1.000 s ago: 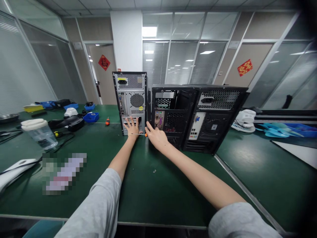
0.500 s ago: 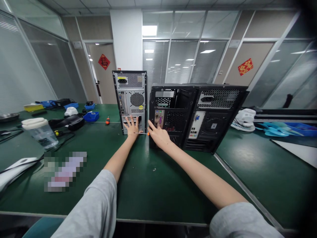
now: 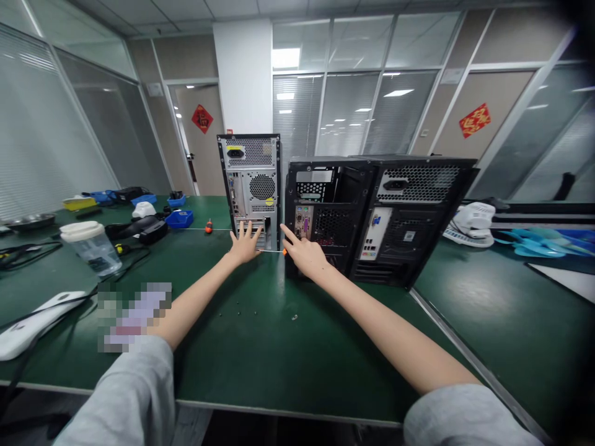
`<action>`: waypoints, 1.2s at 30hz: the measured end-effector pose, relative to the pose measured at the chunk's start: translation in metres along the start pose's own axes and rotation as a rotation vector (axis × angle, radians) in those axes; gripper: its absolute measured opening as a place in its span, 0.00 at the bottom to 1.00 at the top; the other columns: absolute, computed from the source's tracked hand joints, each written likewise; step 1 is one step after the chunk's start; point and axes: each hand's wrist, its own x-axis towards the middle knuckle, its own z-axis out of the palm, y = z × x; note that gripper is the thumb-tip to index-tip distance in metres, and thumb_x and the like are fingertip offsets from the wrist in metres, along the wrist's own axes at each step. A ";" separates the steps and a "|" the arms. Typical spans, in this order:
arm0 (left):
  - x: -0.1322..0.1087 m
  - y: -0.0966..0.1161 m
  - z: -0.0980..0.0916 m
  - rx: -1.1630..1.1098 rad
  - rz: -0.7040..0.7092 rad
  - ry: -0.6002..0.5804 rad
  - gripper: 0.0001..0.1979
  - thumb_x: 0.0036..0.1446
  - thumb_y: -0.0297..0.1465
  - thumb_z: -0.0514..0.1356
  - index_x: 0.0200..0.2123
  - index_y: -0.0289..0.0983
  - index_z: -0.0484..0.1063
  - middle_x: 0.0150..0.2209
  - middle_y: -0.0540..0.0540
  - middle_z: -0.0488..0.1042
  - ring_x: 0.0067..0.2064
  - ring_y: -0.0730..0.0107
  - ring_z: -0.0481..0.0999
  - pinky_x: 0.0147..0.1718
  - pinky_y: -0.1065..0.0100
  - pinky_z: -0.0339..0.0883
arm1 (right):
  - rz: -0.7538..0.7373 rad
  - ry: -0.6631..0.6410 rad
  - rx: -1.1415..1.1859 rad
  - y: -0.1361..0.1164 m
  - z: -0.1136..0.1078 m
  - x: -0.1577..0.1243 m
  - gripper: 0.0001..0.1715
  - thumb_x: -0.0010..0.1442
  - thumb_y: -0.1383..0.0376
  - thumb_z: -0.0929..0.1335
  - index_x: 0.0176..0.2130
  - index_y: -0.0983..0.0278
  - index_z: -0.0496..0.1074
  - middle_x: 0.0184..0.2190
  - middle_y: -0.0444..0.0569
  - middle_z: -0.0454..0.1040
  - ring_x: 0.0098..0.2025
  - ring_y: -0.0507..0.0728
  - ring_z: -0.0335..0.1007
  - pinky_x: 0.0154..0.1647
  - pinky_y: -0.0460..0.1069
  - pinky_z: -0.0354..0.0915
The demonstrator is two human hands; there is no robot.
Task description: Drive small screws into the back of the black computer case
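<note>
A silver computer tower (image 3: 251, 186) stands with its back panel toward me on the green table (image 3: 260, 347). My left hand (image 3: 243, 243) lies flat against the lower part of that panel, fingers spread. My right hand (image 3: 304, 253) is closed on a thin screwdriver (image 3: 277, 251) with an orange handle; its shaft points left toward the tower's base. Right beside it stands a black tower (image 3: 329, 207), and a second black tower (image 3: 415, 217) stands further right.
Small loose screws (image 3: 294, 318) lie on the table in front of me. On the left are a clear lidded container (image 3: 90, 246), cables, blue trays (image 3: 180, 218), a small orange screwdriver (image 3: 209, 227) and a white device (image 3: 28, 322). White and blue items lie at the right.
The view has shifted slightly, and both hands now sit a little lower on the silver tower's back panel. The screwdriver stays in my right hand.
</note>
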 end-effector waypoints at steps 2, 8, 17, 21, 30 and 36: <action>-0.012 -0.006 -0.007 -0.065 0.052 -0.057 0.36 0.50 0.46 0.50 0.60 0.43 0.41 0.63 0.39 0.36 0.62 0.41 0.31 0.49 0.34 0.37 | -0.002 -0.006 0.011 0.000 0.000 0.000 0.23 0.58 0.73 0.52 0.50 0.64 0.62 0.63 0.47 0.27 0.36 0.56 0.69 0.26 0.51 0.68; -0.050 -0.009 -0.020 -0.368 0.320 -0.210 0.23 0.53 0.43 0.49 0.48 0.36 0.65 0.46 0.42 0.68 0.48 0.66 0.67 0.48 0.66 0.58 | -0.005 -0.001 0.017 0.000 0.000 -0.001 0.22 0.58 0.72 0.52 0.48 0.64 0.62 0.63 0.47 0.26 0.37 0.56 0.69 0.26 0.51 0.67; -0.104 0.052 -0.032 -0.537 0.529 -0.318 0.17 0.52 0.41 0.52 0.38 0.36 0.70 0.34 0.48 0.72 0.34 0.77 0.70 0.34 0.77 0.59 | 0.020 -0.034 0.042 -0.001 -0.004 -0.003 0.24 0.57 0.73 0.53 0.50 0.62 0.61 0.63 0.43 0.26 0.37 0.56 0.68 0.27 0.52 0.68; -0.126 0.080 -0.030 -0.394 0.605 -0.259 0.17 0.53 0.42 0.50 0.41 0.40 0.67 0.37 0.48 0.71 0.36 0.73 0.71 0.33 0.74 0.60 | 0.022 -0.047 0.049 -0.001 -0.003 -0.006 0.24 0.57 0.73 0.53 0.51 0.61 0.60 0.63 0.41 0.25 0.38 0.56 0.68 0.27 0.51 0.68; -0.140 0.064 -0.043 0.026 0.404 -0.367 0.14 0.51 0.40 0.53 0.37 0.37 0.65 0.37 0.43 0.70 0.40 0.60 0.71 0.33 0.64 0.64 | 0.028 -0.043 0.042 -0.001 0.001 -0.010 0.24 0.55 0.73 0.55 0.51 0.60 0.58 0.63 0.38 0.23 0.36 0.54 0.67 0.26 0.50 0.67; -0.142 0.043 -0.038 -0.096 0.416 -0.439 0.06 0.49 0.29 0.54 0.34 0.40 0.65 0.35 0.48 0.71 0.35 0.67 0.72 0.29 0.71 0.61 | 0.030 -0.070 0.063 -0.001 0.000 -0.009 0.25 0.55 0.73 0.55 0.51 0.60 0.59 0.63 0.39 0.23 0.38 0.55 0.67 0.28 0.51 0.68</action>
